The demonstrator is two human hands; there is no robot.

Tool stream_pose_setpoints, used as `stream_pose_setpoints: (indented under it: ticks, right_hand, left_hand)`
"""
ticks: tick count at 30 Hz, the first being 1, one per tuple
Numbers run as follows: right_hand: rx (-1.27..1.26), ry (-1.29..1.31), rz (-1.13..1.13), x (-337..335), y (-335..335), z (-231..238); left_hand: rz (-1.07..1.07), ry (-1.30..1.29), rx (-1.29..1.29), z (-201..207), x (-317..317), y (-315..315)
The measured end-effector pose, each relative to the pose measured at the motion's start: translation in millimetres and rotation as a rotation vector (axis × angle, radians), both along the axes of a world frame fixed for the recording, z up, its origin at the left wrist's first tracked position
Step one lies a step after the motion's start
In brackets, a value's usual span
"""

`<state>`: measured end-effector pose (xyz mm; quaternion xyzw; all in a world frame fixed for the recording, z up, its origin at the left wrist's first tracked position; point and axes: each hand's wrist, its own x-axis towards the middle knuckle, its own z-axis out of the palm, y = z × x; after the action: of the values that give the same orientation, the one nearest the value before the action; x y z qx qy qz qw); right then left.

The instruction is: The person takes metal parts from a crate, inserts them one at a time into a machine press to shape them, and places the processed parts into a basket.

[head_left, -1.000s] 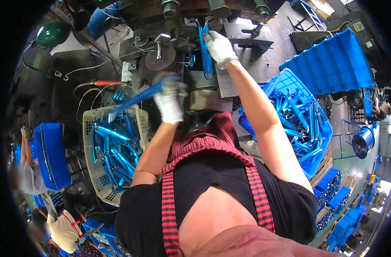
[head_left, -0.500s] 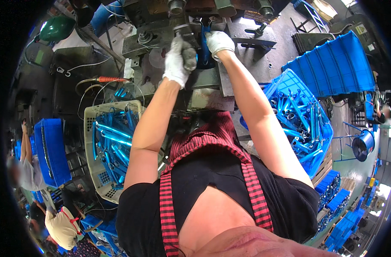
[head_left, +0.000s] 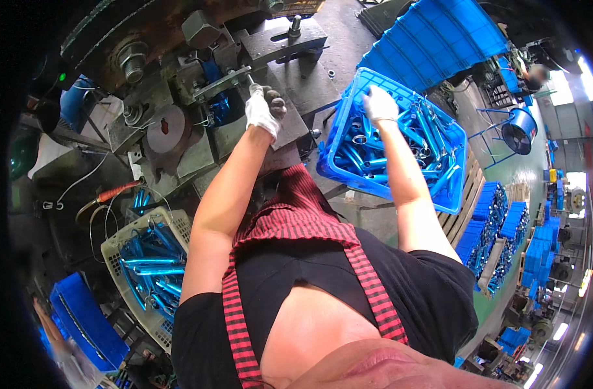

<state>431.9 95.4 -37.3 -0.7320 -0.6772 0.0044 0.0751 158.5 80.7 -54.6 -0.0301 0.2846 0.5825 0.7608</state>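
My left hand (head_left: 264,113), in a white glove with grey fingertips, is closed round the end of a metal bar tool (head_left: 226,84) at the press. The bar reaches left across the die area, where a shiny blue metal piece (head_left: 222,107) shows partly behind and below it. My right hand (head_left: 381,106), also gloved in white, is over the far side of a blue crate (head_left: 330,150) heaped with blue tubular metal parts (head_left: 374,161). Its fingers are blurred, so whether they hold a part is unclear.
A cream basket (head_left: 113,264) with more blue parts stands at the left. Large bolts (head_left: 133,61) and steel plates surround the die. Behind the crate leans a blue ribbed bin (head_left: 433,42); stacked blue crates (head_left: 488,223) and a fan (head_left: 520,131) lie farther right.
My right hand has left the die and moved right to the blue crate. The left hand stays at the press with the metal bar tool. The whole view has swung rightward.
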Motion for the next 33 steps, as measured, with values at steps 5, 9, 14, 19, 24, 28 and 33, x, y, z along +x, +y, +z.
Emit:
stream_pose_setpoints:
  ticks: [5, 9, 14, 19, 24, 28, 33]
  right_hand:
    - [-0.357, -0.314, -0.147, 104.3, -25.5, -26.9]
    - [-0.294, -0.383, -0.04, 106.6, -33.4, -24.7]
    - [-0.087, -0.062, -0.248, 65.2, -35.1, 31.6]
    - [0.01, 0.475, -0.043, 2.3, -32.1, 44.7]
    - [0.09, 0.593, 0.35, -62.8, -23.5, 25.7]
    - [-0.04, 0.785, 0.291, -109.1, -26.2, 38.3]
    - [0.181, 0.694, 0.519, -168.4, -9.7, 24.1]
  left_hand:
    - [-0.012, 0.093, -0.038, 4.9, 8.7, -0.4]
    - [-0.024, 0.134, -0.044, 2.6, 5.7, -0.5]
    - [-0.009, 0.13, -0.046, 3.4, 6.7, -1.1]
    - [0.059, 0.099, -0.066, 7.9, 7.6, 0.0]
    - [0.018, 0.264, 0.126, 37.7, -7.3, -10.2]
    - [0.378, 0.196, 0.306, 37.9, -43.7, -53.9]
    - [0.132, 1.275, -0.287, -45.8, -55.2, 1.2]
